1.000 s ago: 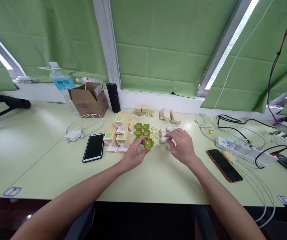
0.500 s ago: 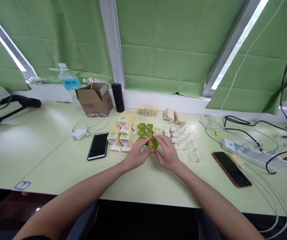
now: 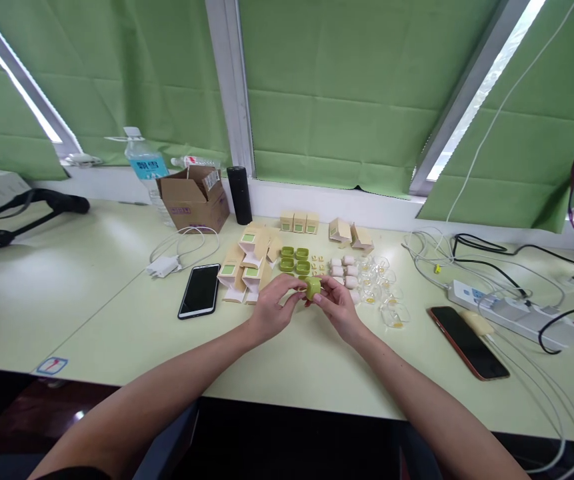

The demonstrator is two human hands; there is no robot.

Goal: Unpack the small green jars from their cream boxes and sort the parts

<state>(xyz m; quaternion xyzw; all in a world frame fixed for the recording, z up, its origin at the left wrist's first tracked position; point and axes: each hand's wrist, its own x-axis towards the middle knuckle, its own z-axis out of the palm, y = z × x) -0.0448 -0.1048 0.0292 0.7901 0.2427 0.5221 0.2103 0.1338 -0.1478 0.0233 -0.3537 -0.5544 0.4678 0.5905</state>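
Observation:
A small olive-green square cup (image 3: 313,287) is held up between my two hands, tilted so that its outer side shows. My right hand (image 3: 341,310) grips it from the right, with thumb and fingers on its wall. On the other side, the fingers of my left hand (image 3: 275,308) pinch at its left edge; their tips are partly hidden. Just beyond, several matching green cups (image 3: 287,265) stand in rows, beside tiny yellow pieces (image 3: 315,259). Whitish rounded pieces (image 3: 350,271) and clear plastic covers (image 3: 393,315) lie to the right.
Opened cream cartons (image 3: 254,273) and a phone (image 3: 199,291) lie left of my hands. Small closed boxes (image 3: 299,223) and more cartons (image 3: 340,230) stand behind. A brown box (image 3: 194,200) and black cylinder (image 3: 239,195) are at the back. Rightward are another phone (image 3: 468,343) and a power strip (image 3: 511,313).
The cup has been turned: its open top faced me before, and now its side shows. My left fingers have shifted to its left edge. The view has shifted slightly.

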